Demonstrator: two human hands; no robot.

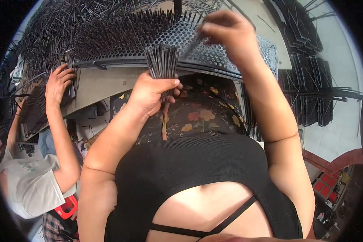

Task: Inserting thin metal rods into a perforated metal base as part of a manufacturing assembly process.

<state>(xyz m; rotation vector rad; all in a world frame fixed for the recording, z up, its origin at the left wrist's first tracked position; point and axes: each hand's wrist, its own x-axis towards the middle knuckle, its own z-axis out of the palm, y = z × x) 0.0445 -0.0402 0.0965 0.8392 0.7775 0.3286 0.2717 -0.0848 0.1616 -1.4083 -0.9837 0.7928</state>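
Observation:
A bundle of thin dark rods (162, 60) stands nearly upright in my left hand (149, 89), its fingers wrapped round the lower part. Behind the bundle lies a metal plate full of round holes (226, 54). Many dark rods (121, 34) stand packed in the holes of its left and middle part. Over the plate's right part is my right hand (229, 33), blurred by motion, its fingers pinched together. A dark smeared streak below those fingertips looks like a single rod.
Loose rods (48, 30) lie in a large heap at the far left. A co-worker's hand (59, 84) touches the plate's left end. More racks of rods (310, 86) stand at the right. The tabletop (103, 82) shows under the plate, and a red plastic thing (67, 207) is at lower left.

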